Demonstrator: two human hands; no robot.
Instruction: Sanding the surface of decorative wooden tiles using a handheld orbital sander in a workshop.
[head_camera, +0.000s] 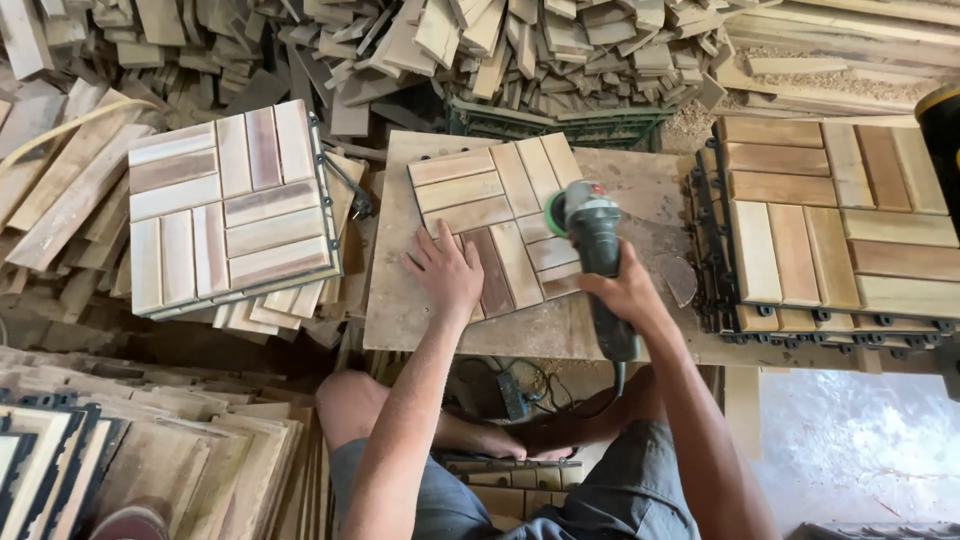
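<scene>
A square wooden slat tile (500, 205) lies on a plywood work board (400, 300) in front of me. My left hand (445, 272) rests flat on the tile's near left part, fingers spread. My right hand (625, 290) grips the dark grey body of an angle grinder (598, 240). The grinder's green-rimmed disc sits at the tile's right edge. Its cable hangs down towards my knees.
A stack of finished slat tiles (225, 205) stands at the left and another stack (840, 225) at the right on black plastic bases. Heaps of loose wood slats (520, 50) fill the back. More tiles (150, 460) lean at the lower left. A green crate (560, 125) sits behind the board.
</scene>
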